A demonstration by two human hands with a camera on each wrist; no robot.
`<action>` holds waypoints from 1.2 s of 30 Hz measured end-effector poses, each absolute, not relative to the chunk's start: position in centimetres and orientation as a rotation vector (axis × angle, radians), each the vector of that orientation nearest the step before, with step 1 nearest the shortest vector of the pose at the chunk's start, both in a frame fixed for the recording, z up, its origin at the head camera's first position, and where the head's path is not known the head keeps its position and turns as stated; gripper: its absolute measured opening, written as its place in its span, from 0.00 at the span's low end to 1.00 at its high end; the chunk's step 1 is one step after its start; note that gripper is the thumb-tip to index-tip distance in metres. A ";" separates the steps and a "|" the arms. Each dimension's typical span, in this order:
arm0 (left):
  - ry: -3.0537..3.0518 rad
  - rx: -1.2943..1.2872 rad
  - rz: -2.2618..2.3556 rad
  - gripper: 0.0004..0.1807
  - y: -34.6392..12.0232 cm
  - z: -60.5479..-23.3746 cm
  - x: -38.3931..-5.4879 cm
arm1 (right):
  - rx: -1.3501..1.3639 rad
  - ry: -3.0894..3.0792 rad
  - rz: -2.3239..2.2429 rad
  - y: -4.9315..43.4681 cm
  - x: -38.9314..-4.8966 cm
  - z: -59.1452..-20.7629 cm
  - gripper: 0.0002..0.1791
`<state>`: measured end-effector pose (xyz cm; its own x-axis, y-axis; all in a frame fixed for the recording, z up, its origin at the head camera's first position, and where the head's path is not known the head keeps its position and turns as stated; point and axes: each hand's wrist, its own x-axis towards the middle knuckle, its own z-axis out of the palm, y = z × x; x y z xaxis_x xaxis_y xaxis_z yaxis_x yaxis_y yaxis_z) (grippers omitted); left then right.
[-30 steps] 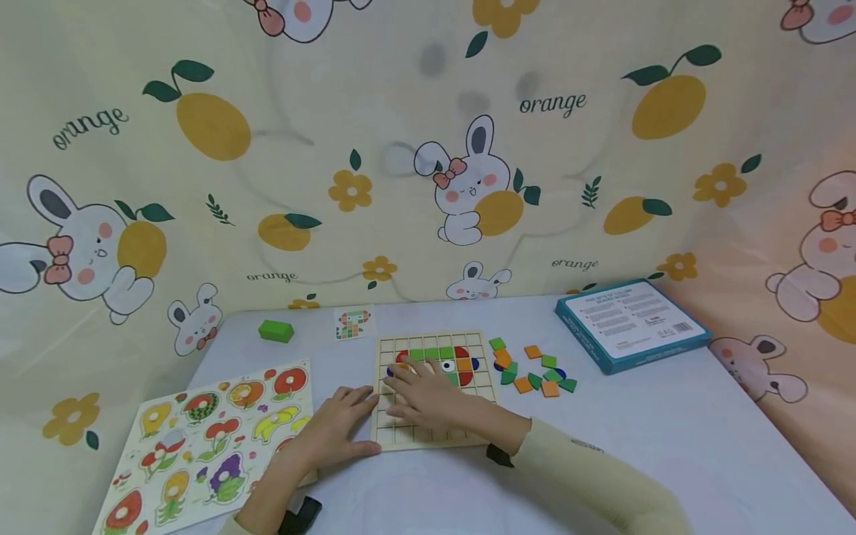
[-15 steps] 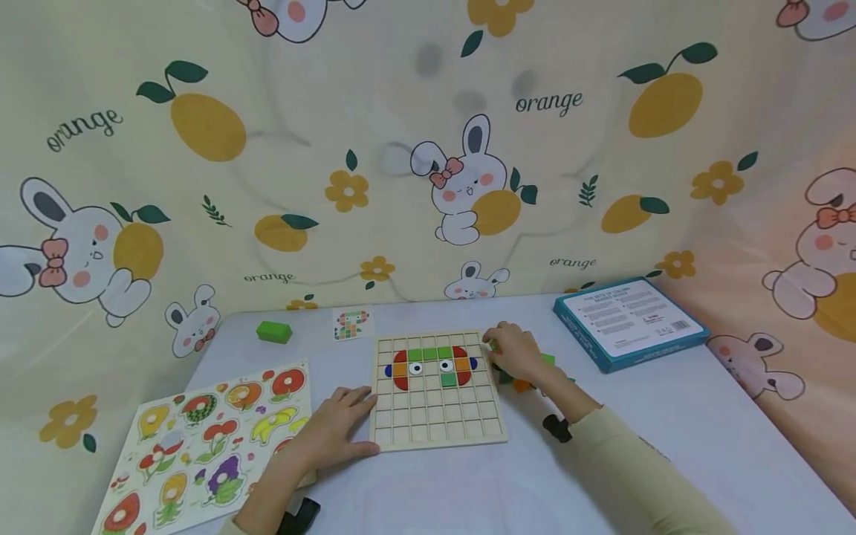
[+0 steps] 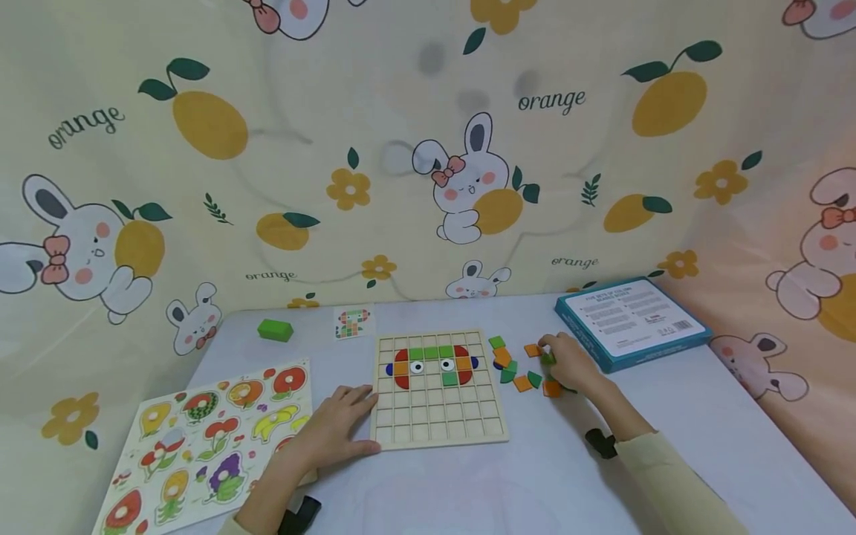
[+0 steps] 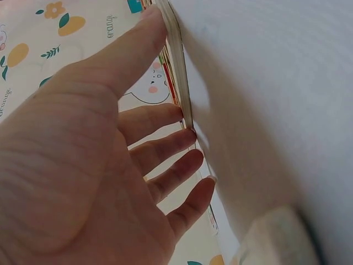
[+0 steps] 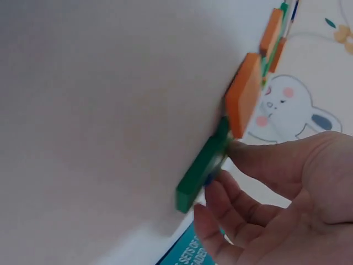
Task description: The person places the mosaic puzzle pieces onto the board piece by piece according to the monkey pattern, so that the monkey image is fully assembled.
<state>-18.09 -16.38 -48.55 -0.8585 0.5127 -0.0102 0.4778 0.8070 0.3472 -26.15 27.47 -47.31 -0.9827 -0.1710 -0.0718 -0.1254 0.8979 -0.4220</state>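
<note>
The wooden grid board (image 3: 435, 416) lies mid-table, with red, green, orange and blue tiles and two eye tiles set in its upper rows. My left hand (image 3: 337, 427) rests against its left edge, fingers extended; the left wrist view shows the thumb and fingertips touching the board's side (image 4: 175, 49). To the right of the board, my right hand (image 3: 574, 365) is over the loose tiles, thumb and fingers around a small green square tile (image 3: 548, 358). In the right wrist view a dark green tile (image 5: 196, 179) and an orange tile (image 5: 244, 96) stand close to the fingertips, partly hiding the grip.
Loose orange and green tiles (image 3: 522, 383) lie between board and right hand. A teal box (image 3: 635, 323) is behind the right hand. A fruit puzzle board (image 3: 221, 438) lies left, partly under the left forearm. A pattern card (image 3: 353, 324) and green block (image 3: 276, 331) sit at the back.
The right hand has moved from over the board, past the green tile at the board's upper right corner, to the right side of the loose tiles. The left hand has stayed in place.
</note>
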 end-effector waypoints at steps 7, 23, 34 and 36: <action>2.888 0.787 0.526 0.47 -16.4 -48.5 -18.1 | -0.208 2.929 -0.703 27.5 -26.7 -47.3 0.17; 2.870 0.795 0.518 0.47 -16.3 -48.4 -18.1 | -0.525 2.701 -1.340 20.4 -28.2 -46.2 0.09; 2.876 0.788 0.512 0.47 -16.4 -48.3 -18.1 | -0.790 2.410 -1.313 10.8 -27.8 -46.8 0.09; 2.874 0.787 0.514 0.47 -16.4 -48.3 -18.1 | -0.790 2.438 -1.266 10.0 -27.6 -46.9 0.10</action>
<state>-18.10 -16.38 -48.33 -0.8579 0.5133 -0.0237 0.4732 0.8072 0.3528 -27.59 10.02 -46.85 -0.8106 -0.5855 0.0018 -0.3382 0.4658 -0.8177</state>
